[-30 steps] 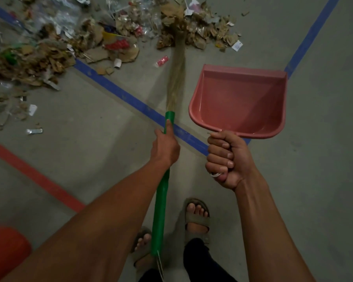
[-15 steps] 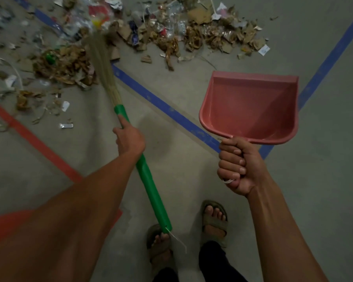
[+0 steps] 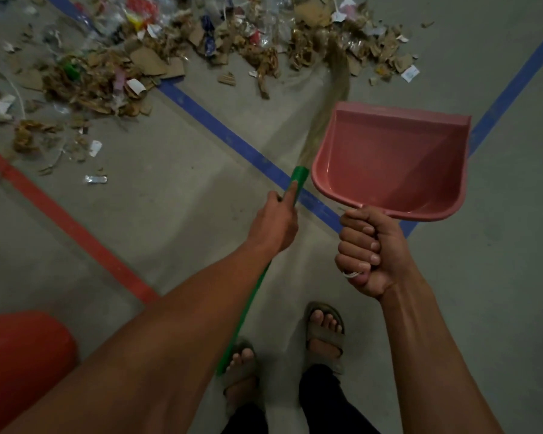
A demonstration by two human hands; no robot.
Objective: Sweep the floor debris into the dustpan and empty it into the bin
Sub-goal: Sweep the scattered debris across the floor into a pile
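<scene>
The left hand (image 3: 275, 225) is gripping the green-handled broom (image 3: 298, 186), its bristles reaching the debris (image 3: 157, 64) lying ahead of both hands. The right hand (image 3: 369, 250) is clenching the pink dustpan (image 3: 389, 161) handle, holding it above the floor (image 3: 170, 214), just right of the broom.

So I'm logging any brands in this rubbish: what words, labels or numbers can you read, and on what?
None can be read.
Wrappers and paper scraps in the debris: any print is too small and blurred.
White slip at the pile's right edge: unreadable.
Dustpan and broom handle: no visible text.
</scene>
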